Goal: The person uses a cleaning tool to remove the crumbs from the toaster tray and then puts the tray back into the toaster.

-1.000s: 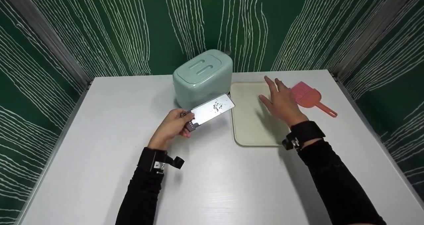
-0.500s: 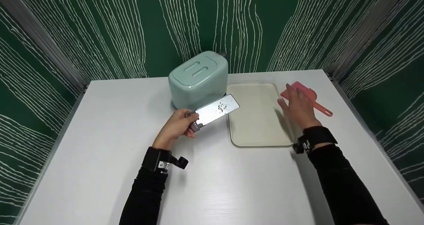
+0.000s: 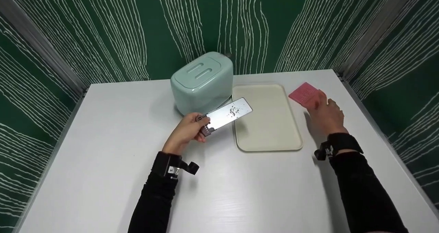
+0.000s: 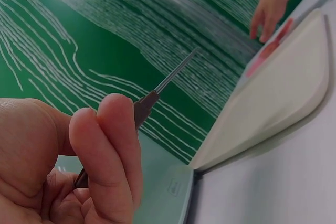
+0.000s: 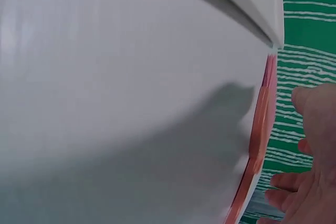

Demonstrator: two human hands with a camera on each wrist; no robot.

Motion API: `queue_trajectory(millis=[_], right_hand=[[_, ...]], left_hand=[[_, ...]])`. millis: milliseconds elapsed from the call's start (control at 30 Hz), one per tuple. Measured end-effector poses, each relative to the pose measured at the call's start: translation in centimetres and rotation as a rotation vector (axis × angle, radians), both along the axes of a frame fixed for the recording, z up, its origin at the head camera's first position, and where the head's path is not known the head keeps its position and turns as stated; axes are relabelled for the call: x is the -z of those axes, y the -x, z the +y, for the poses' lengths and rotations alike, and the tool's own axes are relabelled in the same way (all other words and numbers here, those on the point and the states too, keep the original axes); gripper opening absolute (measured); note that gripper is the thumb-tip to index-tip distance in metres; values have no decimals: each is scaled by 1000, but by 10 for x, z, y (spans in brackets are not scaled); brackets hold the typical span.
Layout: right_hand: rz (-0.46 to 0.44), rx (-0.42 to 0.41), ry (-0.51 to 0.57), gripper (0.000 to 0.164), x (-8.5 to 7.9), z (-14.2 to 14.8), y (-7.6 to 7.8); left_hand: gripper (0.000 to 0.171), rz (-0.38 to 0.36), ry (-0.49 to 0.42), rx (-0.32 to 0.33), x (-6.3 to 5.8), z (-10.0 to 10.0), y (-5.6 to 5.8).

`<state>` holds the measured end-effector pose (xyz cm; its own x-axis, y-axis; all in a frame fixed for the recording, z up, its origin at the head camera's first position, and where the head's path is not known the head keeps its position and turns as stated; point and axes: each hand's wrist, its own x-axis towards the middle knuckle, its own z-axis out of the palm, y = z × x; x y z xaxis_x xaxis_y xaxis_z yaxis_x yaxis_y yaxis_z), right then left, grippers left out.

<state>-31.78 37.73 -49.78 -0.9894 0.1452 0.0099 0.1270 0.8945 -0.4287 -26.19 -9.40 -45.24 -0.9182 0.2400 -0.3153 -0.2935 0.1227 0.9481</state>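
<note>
My left hand (image 3: 185, 131) pinches the grey end of a flat, shiny crumb tray (image 3: 223, 118), thumb on top. Dark crumbs (image 3: 234, 111) lie toward its far end, which overlaps the serving tray in the head view. Seen edge-on in the left wrist view, the crumb tray (image 4: 177, 70) slopes up from the fingers. My right hand (image 3: 325, 114) is over a small brush (image 3: 303, 93) with pink bristles and an orange handle. In the right wrist view, the loosely bent fingers (image 5: 286, 182) stand apart from the brush (image 5: 259, 124), which lies on the table. Its handle is hidden in the head view.
A mint-green toaster (image 3: 202, 83) stands at the back, just behind the crumb tray. Right of it lies a cream serving tray (image 3: 271, 133) on the white table (image 3: 103, 150). Green walls (image 3: 113, 27) with white lines enclose the back and sides.
The right hand has moved right from above the serving tray to over the brush's handle, its fingers more bent now. The left hand with the crumb tray has shifted slightly right in view.
</note>
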Motion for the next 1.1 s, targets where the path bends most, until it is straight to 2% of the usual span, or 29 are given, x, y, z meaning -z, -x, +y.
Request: queue_trajectory(millis=[233,400,667,867,1100], right_hand=[[-21,36,13,76,10,15,-8],[-49,36,-46,79,15,22,-10],[-21,37,-113,63,17,23,-6],[40,76,-157,50,18,25,-5],[103,105,-132,40,19,23,-4]], left_hand=[[18,13,-3,14,3,6,4],[18,5,-15,16,5,10,6],[19,7,-25,20,7,17,9],[20,-10,-25,20,8,21,9],[16,-2,-30,39,8,26,12]])
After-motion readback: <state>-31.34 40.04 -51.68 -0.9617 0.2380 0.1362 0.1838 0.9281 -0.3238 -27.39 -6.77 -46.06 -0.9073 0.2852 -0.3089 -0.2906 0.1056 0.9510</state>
